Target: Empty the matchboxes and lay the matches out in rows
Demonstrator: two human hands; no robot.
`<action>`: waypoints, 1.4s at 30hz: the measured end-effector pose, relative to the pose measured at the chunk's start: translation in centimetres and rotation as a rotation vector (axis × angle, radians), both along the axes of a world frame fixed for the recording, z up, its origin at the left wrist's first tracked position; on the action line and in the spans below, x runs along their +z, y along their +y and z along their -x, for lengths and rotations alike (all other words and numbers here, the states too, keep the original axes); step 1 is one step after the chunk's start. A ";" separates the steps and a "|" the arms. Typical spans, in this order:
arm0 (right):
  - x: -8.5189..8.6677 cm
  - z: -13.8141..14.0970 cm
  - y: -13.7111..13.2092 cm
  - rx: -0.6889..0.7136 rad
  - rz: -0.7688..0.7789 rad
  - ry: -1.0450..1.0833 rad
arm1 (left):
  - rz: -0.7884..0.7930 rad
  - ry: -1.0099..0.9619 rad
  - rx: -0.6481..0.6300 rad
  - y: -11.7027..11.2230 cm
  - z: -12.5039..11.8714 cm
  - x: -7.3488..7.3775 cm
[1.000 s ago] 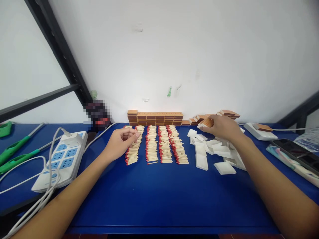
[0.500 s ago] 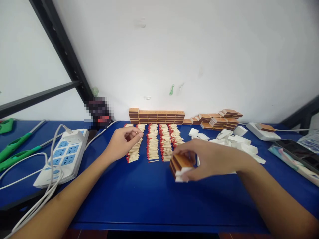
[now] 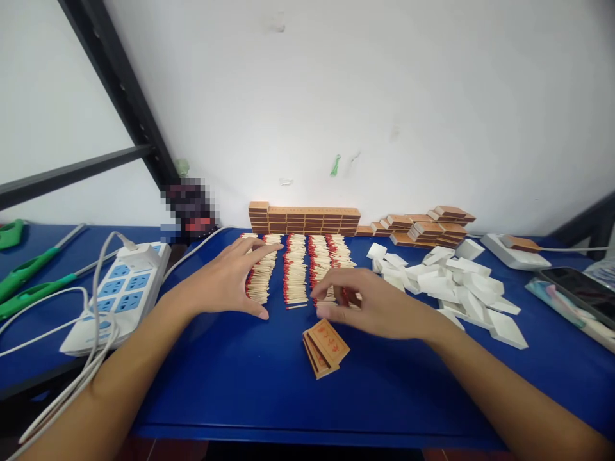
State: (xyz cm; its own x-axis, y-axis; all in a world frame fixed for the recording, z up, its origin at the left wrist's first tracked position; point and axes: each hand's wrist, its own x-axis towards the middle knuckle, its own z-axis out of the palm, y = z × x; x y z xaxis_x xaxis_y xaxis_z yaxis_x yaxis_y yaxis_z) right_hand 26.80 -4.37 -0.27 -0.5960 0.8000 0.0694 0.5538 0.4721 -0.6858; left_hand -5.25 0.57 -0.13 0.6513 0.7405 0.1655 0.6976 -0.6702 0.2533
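Note:
My left hand (image 3: 228, 275) is spread with thumb and fingers apart beside the leftmost row of red-headed matches (image 3: 259, 275), partly covering it. More matches lie in rows to its right, one (image 3: 295, 289) in the middle with a single match at its near end. Over the near end of the right-hand rows hovers my right hand (image 3: 369, 298), fingers curved and apart, holding nothing that I can see. Just below it, a small skewed pile of matchboxes (image 3: 327, 349) with red lettering rests on the blue table (image 3: 230, 384).
A neat wall of stacked matchboxes (image 3: 305, 221) stands against the white wall; a looser pile (image 3: 432, 227) is to its right. White matchbox trays (image 3: 461, 282) are heaped at right, near a phone (image 3: 581, 291). A power strip (image 3: 122, 288) with cables and green lighters (image 3: 38, 288) occupy the left.
My right hand has let go of the matchboxes, which now lie on the table. My left hand has opened from a pinch and spread beside the left match row.

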 end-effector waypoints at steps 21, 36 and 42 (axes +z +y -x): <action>-4.3 4.0 3.7 0.121 -0.294 0.011 | -0.027 -0.029 0.004 0.8 1.3 0.2; 2.0 -0.9 -0.3 0.253 0.169 -0.070 | -0.091 -0.421 -0.200 -3.0 -5.3 -0.5; 0.9 -0.2 -0.4 0.242 0.125 -0.027 | -0.161 -0.478 -0.180 -3.0 -5.1 -0.1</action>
